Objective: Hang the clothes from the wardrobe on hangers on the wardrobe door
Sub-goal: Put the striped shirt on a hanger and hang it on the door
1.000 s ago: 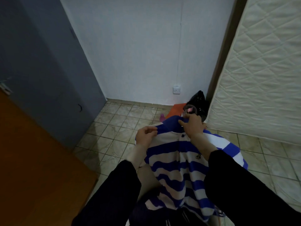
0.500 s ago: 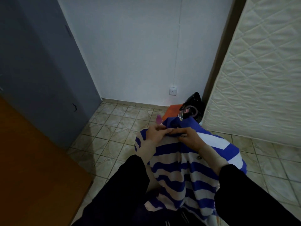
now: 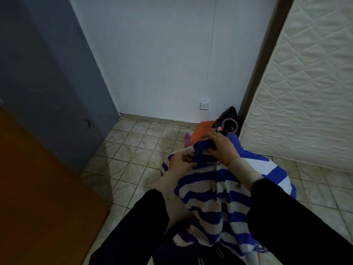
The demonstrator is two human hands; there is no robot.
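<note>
Pinching striped shirt [image 3: 214,196] collar, left hand [image 3: 181,161] beside right hand [image 3: 221,148], fingers curled

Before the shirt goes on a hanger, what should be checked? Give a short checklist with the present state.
1. Left hand grips the collar of the striped shirt: ok.
2. Right hand grips the collar: ok.
3. Hanger in view: not ok, none seen.
4. Collar opened wide: not ok, bunched between hands.
5. Shirt off the floor: cannot tell, hem is hidden.
</note>
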